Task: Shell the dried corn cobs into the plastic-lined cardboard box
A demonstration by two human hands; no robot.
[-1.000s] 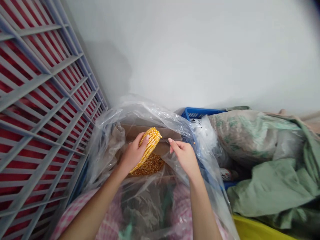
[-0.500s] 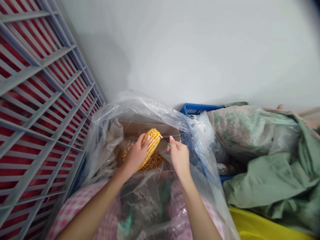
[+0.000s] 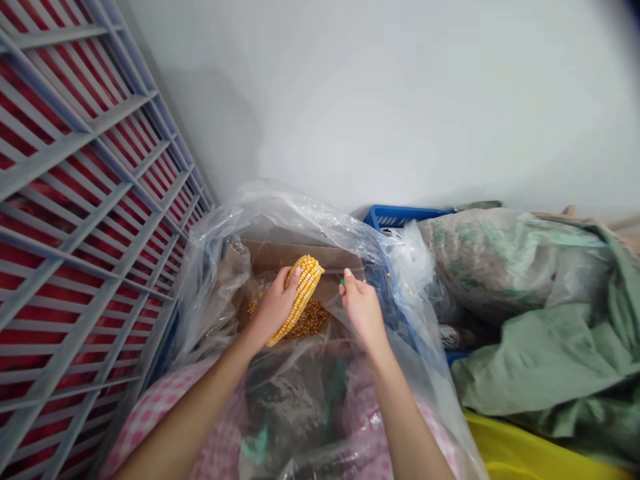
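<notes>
My left hand is wrapped around a yellow corn cob, holding it tilted over a cardboard box with loose kernels in its bottom. My right hand is closed just right of the cob's upper end, pinching a small green-handled tool; its tip is hard to make out. A clear plastic sheet drapes around the box and over my lap.
A grey lattice panel with red behind it leans on the left. A blue crate sits behind the box. Sacks and green cloth pile up at right, with a yellow rim at lower right. A white wall is behind.
My right hand closed in toward the cob's tip half a second ago with the green tool showing, then drew slightly back to the right. The cob stays in my left hand.
</notes>
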